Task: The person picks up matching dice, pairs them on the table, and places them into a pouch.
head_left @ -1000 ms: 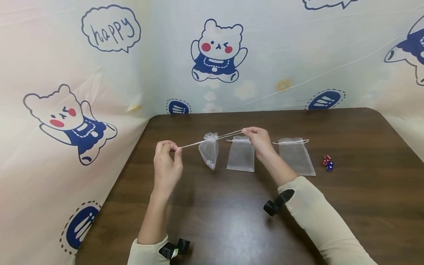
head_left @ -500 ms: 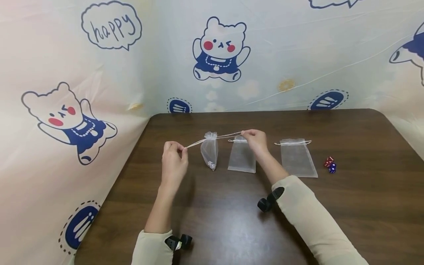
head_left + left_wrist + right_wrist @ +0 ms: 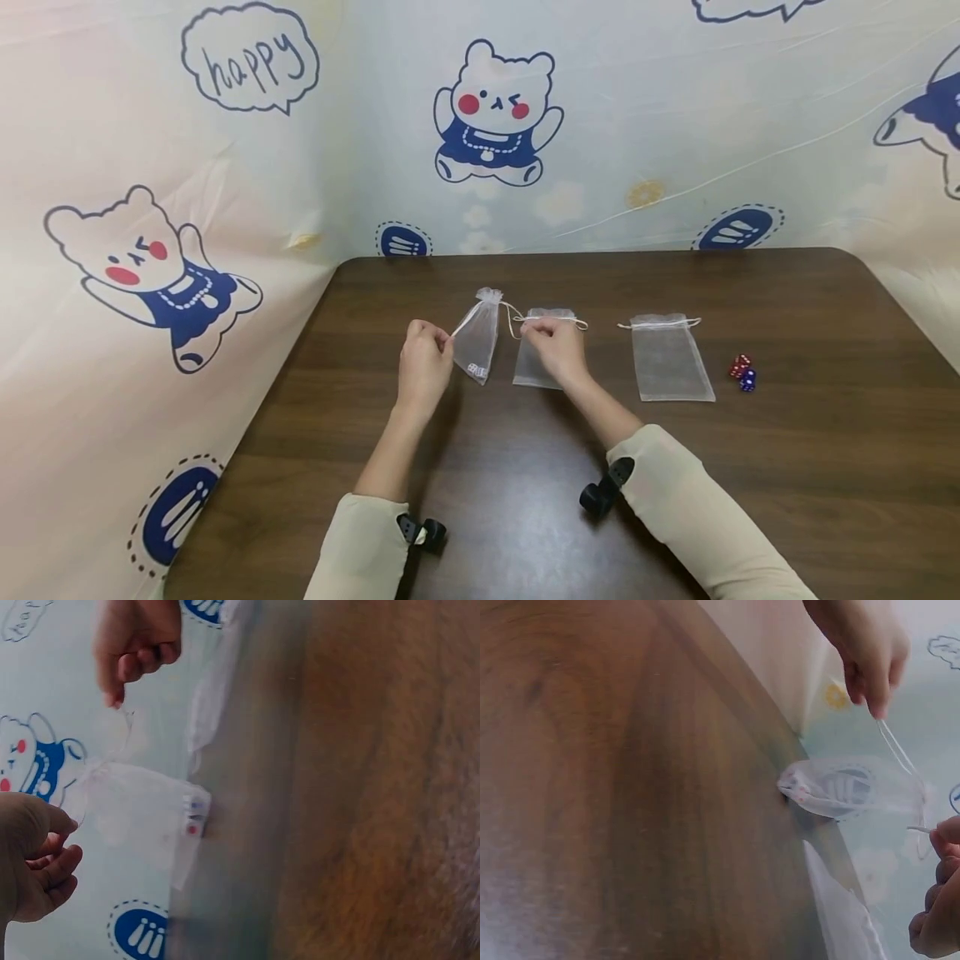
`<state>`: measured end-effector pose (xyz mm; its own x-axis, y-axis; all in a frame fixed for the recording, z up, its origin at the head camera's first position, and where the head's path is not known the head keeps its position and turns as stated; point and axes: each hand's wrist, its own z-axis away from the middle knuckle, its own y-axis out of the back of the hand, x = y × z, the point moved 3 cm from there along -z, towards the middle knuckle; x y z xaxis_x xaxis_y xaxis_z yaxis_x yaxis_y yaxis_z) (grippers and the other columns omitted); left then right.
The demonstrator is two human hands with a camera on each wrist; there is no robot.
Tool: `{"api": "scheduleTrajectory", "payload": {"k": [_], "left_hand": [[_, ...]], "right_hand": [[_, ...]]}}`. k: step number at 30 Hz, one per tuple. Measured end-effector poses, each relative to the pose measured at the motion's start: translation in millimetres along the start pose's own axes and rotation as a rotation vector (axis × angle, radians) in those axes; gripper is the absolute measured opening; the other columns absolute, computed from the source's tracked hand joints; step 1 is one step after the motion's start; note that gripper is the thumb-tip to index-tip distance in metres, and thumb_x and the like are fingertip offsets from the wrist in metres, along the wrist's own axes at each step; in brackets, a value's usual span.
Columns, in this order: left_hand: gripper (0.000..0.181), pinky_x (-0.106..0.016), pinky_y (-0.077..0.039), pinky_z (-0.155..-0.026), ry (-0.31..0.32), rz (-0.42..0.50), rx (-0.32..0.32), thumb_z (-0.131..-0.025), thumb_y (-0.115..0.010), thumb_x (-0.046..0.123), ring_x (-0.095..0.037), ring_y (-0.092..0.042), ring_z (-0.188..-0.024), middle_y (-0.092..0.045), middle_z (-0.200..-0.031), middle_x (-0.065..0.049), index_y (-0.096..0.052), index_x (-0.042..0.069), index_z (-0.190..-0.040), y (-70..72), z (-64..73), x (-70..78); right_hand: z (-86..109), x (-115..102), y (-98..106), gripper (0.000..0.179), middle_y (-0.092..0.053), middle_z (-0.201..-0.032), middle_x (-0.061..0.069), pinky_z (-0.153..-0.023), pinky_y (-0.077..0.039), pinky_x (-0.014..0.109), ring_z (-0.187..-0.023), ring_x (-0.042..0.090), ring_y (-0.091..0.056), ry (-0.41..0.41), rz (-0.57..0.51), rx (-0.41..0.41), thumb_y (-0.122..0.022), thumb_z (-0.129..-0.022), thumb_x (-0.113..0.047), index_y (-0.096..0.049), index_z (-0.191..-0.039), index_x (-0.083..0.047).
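Note:
A sheer white organza drawstring bag, its neck gathered, hangs between my hands with white dice at its bottom corner. My left hand pinches one side of its drawstring, pulled straight from the neck. On the other side my right hand pinches the slack, looped cord; a short cord end pokes out past its fingertips in the right wrist view. That hand overlaps a second, flat organza bag in the head view.
Farther right, a third flat organza bag lies on the brown wooden table. Beside it sit red dice and blue dice. A printed cloth with cartoon bears hangs behind the table.
Both hands have come closer together, the left moving right and the right moving down and slightly left. The right-side cord went from taut to slack, and the bag's neck has risen slightly.

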<state>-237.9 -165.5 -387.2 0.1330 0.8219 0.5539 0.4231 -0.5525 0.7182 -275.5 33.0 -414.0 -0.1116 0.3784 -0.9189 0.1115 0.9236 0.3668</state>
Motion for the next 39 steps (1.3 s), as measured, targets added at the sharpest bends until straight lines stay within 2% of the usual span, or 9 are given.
{"api": "scheduleTrajectory", "payload": {"k": [3, 7, 15, 24, 27, 30, 34, 37, 39], "left_hand": [[0.009, -0.034, -0.047, -0.062, 0.017, -0.019, -0.030, -0.082, -0.065, 0.003, -0.024, -0.056, -0.071, -0.051, -0.090, -0.010, -0.062, -0.002, -0.075, -7.5, -0.9, -1.6], [0.009, -0.034, -0.048, -0.064, 0.037, -0.032, -0.062, -0.082, -0.065, 0.005, -0.025, -0.057, -0.072, -0.052, -0.091, -0.010, -0.063, -0.001, -0.076, -14.9, -2.9, -4.0], [0.010, -0.036, -0.048, -0.068, 0.071, -0.051, -0.092, -0.083, -0.065, 0.007, -0.027, -0.058, -0.076, -0.053, -0.093, -0.011, -0.064, -0.002, -0.078, -23.4, -5.2, -11.9], [0.013, -0.040, -0.048, -0.076, 0.072, -0.084, -0.136, -0.082, -0.067, 0.009, -0.033, -0.060, -0.085, -0.056, -0.100, -0.012, -0.069, -0.003, -0.087, -29.4, -7.2, -16.2], [0.016, -0.041, -0.048, -0.077, 0.047, -0.095, -0.144, -0.081, -0.068, 0.010, -0.034, -0.060, -0.084, -0.056, -0.101, -0.014, -0.070, -0.003, -0.090, -31.3, -7.4, -14.1], [0.015, -0.040, -0.049, -0.074, 0.015, -0.077, -0.116, -0.081, -0.068, 0.009, -0.033, -0.060, -0.082, -0.056, -0.099, -0.014, -0.069, -0.004, -0.089, -31.7, -9.1, -9.7], [0.014, -0.035, -0.049, -0.068, -0.034, -0.006, -0.033, -0.082, -0.067, 0.008, -0.027, -0.059, -0.078, -0.055, -0.097, -0.012, -0.068, -0.004, -0.088, -31.4, -14.6, -0.3], [0.015, -0.034, -0.048, -0.071, -0.110, 0.041, 0.036, -0.081, -0.068, 0.009, -0.025, -0.058, -0.082, -0.056, -0.098, -0.011, -0.068, -0.004, -0.089, -32.7, -18.9, 11.3], [0.016, -0.037, -0.046, -0.076, -0.203, 0.066, 0.066, -0.080, -0.070, 0.009, -0.026, -0.058, -0.090, -0.057, -0.102, -0.012, -0.068, -0.003, -0.091, -35.8, -20.8, 21.5]], "right_hand": [[3.1, 1.4, -5.7, 0.013, -0.061, -0.065, 0.002, -0.056, -0.036, 0.024, -0.060, 0.012, -0.047, 0.040, 0.013, -0.034, -0.066, -0.081, -0.013, -0.073, -0.082, -0.002], [5.1, 4.1, -9.5, 0.013, -0.067, -0.072, 0.007, -0.059, -0.040, 0.025, -0.065, 0.015, -0.053, 0.057, 0.016, -0.065, -0.066, -0.079, -0.011, -0.073, -0.080, 0.000], [6.0, 10.4, -12.8, 0.014, -0.069, -0.089, 0.012, -0.076, -0.044, 0.033, -0.085, 0.025, -0.061, 0.003, 0.026, -0.142, -0.065, -0.081, -0.011, -0.072, -0.085, 0.001], [4.6, 10.5, -11.1, 0.019, -0.069, -0.096, 0.011, -0.084, -0.044, 0.037, -0.096, 0.025, -0.061, -0.027, 0.012, -0.214, -0.064, -0.083, -0.015, -0.072, -0.093, -0.001], [3.2, 9.3, -1.7, 0.022, -0.068, -0.101, 0.012, -0.086, -0.043, 0.039, -0.100, 0.027, -0.059, -0.038, 0.016, -0.213, -0.064, -0.084, -0.017, -0.072, -0.096, -0.001], [0.3, 3.4, 14.2, 0.026, -0.065, -0.108, 0.015, -0.089, -0.041, 0.041, -0.106, 0.029, -0.056, -0.066, -0.011, -0.186, -0.063, -0.085, -0.020, -0.070, -0.101, 0.001], [-4.1, -6.8, 40.5, 0.030, -0.062, -0.114, 0.016, -0.093, -0.038, 0.041, -0.109, 0.027, -0.052, -0.149, -0.173, -0.126, -0.063, -0.086, -0.020, -0.067, -0.107, 0.003], [-6.1, -13.1, 61.7, 0.031, -0.061, -0.116, 0.014, -0.097, -0.034, 0.039, -0.113, 0.023, -0.050, -0.188, -0.292, -0.065, -0.063, -0.087, -0.020, -0.065, -0.108, 0.002], [-5.9, -15.7, 75.8, 0.032, -0.061, -0.116, 0.012, -0.099, -0.031, 0.038, -0.116, 0.021, -0.047, -0.193, -0.339, -0.026, -0.062, -0.087, -0.021, -0.065, -0.110, 0.002]]}}
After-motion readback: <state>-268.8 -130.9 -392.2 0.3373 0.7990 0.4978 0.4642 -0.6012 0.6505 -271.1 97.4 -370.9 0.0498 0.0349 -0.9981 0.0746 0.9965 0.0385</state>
